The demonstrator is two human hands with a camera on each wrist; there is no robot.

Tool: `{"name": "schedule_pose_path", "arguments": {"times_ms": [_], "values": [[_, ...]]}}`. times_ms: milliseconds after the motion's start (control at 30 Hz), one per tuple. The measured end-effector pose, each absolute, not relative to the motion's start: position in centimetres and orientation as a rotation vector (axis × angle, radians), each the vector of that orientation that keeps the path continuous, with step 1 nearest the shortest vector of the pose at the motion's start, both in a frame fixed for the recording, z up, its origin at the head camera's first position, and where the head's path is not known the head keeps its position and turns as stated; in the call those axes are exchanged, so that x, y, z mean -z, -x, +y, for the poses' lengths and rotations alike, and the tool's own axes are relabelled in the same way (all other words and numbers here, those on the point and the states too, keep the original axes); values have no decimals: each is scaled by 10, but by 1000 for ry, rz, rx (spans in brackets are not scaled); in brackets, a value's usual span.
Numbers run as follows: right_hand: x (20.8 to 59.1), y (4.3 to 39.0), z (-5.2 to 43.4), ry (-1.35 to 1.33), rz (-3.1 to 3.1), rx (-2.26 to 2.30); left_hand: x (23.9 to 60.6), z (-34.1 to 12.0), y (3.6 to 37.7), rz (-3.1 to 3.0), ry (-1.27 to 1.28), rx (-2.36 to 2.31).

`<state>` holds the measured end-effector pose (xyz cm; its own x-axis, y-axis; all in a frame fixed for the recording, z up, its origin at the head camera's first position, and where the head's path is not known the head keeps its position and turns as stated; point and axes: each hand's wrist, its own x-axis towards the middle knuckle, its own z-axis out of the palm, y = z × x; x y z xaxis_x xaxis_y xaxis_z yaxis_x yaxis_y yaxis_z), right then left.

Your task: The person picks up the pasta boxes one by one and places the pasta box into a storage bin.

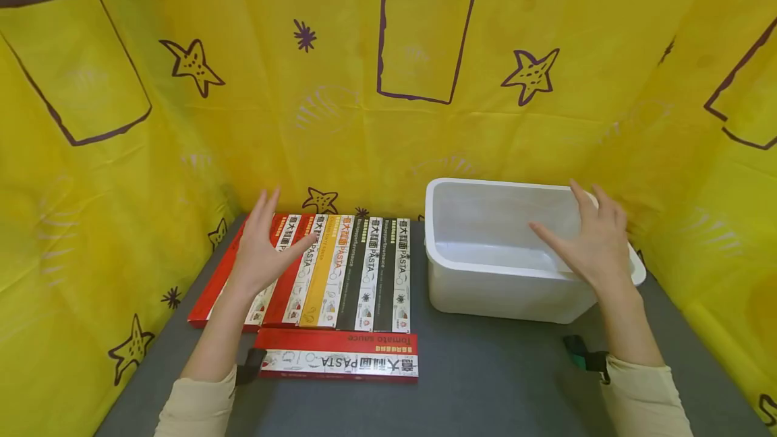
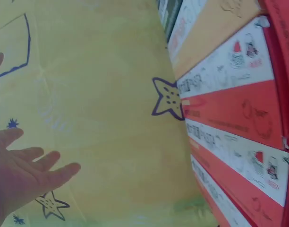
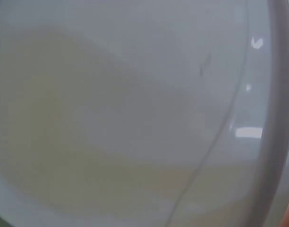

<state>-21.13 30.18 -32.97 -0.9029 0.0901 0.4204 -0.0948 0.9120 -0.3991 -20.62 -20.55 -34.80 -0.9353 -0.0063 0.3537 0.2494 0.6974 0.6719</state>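
Head view: left hand (image 1: 262, 248) over pasta boxes (image 1: 340, 268), fingers spread.

Both forearms reach forward in cream sleeves that end short of the wrists. The left hand (image 1: 262, 245) is spread flat, fingers straight and slightly fanned, thumb angled out to the right, palm turned down and holding nothing. The right hand (image 1: 591, 241) is likewise flat and relaxed, fingers pointing forward and leftward, thumb stretched out to the left. A dark strap shows at each wrist. The two hands are well apart.
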Motion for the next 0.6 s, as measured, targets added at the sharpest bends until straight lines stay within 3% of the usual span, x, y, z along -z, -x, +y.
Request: {"name": "schedule_pose_path", "arguments": {"times_ms": [600], "values": [[338, 206, 343, 32, -2706, -578, 388, -243, 175, -2648, 152, 1425]]}}
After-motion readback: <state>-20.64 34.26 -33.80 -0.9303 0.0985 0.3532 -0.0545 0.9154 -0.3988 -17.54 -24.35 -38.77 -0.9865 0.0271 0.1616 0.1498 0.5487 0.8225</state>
